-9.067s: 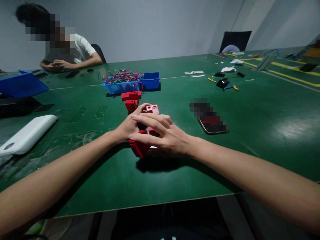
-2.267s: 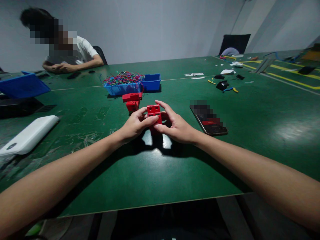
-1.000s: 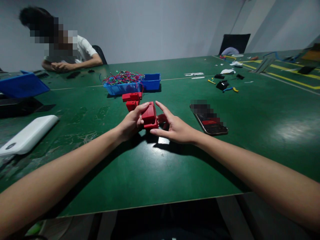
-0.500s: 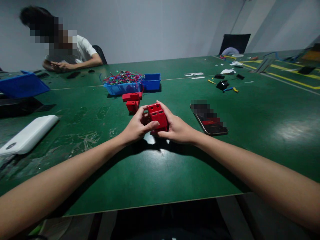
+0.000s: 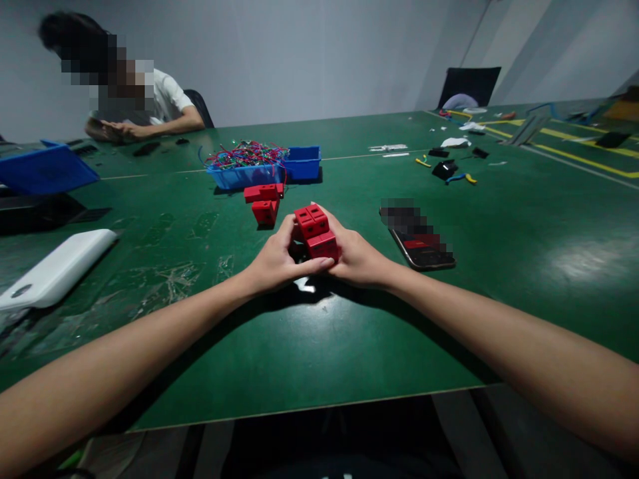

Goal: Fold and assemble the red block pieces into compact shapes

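Observation:
Between both hands, just above the green table (image 5: 319,359), is a red plastic block-shaped housing (image 5: 315,229) with small dark openings on its faces. My left hand (image 5: 274,263) grips it from the left, its thumb along the lower edge. My right hand (image 5: 352,256) is closed round the right side; some of its fingers are hidden behind the housing. Beyond my left hand lie more red blocks (image 5: 264,211) of a similar make. Right of my right hand lies a phone (image 5: 418,236), its screen partly blurred out.
A blue bin (image 5: 244,178) heaped with coloured wires stands behind the red blocks, beside a smaller blue bin (image 5: 303,164). At left are a white power bank-like slab (image 5: 60,269) and a tilted blue tray (image 5: 47,169). Pliers (image 5: 462,179) lie far right. A person (image 5: 164,100) sits opposite.
The red housing has turned in my hands, so a face with several square openings now shows on top. My left thumb has shifted right along its lower edge.

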Action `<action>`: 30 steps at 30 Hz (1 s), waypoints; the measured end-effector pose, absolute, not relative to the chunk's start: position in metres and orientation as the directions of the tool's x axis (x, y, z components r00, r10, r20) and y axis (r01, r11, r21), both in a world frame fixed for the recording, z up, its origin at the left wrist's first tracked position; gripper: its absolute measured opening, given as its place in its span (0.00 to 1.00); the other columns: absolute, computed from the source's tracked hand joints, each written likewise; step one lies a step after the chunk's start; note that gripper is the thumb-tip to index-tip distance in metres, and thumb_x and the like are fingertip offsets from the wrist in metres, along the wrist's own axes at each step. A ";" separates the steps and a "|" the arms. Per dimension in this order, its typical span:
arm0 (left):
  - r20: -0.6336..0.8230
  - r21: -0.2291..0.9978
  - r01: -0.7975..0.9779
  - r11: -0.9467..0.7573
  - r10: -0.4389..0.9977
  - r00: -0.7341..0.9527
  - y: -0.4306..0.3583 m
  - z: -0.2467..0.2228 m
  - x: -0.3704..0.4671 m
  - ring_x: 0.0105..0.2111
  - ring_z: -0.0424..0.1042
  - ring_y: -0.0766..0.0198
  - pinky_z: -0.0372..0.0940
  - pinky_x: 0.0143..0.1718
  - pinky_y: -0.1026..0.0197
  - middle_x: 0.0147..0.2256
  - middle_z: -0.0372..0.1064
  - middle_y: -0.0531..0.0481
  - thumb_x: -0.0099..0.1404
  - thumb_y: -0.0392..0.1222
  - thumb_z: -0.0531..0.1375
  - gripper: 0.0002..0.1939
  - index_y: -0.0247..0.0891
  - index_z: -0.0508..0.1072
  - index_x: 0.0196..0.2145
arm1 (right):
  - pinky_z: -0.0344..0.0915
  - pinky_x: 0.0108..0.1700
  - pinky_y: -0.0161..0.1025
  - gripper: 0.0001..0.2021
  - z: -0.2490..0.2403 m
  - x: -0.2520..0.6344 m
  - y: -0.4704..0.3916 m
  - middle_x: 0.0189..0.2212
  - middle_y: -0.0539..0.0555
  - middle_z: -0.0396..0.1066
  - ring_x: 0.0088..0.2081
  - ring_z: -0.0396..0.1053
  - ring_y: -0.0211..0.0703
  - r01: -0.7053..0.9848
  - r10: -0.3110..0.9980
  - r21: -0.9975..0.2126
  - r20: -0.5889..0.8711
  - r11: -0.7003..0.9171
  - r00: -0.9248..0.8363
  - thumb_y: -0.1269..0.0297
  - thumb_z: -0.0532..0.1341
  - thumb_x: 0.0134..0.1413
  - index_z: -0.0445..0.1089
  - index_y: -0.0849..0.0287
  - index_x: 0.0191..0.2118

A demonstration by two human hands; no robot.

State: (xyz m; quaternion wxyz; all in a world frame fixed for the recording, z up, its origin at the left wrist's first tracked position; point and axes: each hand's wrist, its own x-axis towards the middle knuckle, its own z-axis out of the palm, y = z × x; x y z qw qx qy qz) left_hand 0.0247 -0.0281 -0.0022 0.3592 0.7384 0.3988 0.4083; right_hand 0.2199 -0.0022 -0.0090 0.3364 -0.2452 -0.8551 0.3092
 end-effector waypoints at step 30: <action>0.259 0.953 0.116 -0.280 0.951 0.172 -0.017 -0.002 0.026 0.46 0.74 0.55 0.69 0.50 0.54 0.45 0.75 0.45 0.61 0.56 0.64 0.27 0.38 0.63 0.50 | 0.68 0.39 0.45 0.40 0.005 0.219 -0.011 0.28 0.50 0.68 0.30 0.67 0.43 0.259 0.819 -0.863 0.257 0.433 -0.514 0.46 0.58 0.62 0.46 0.61 0.72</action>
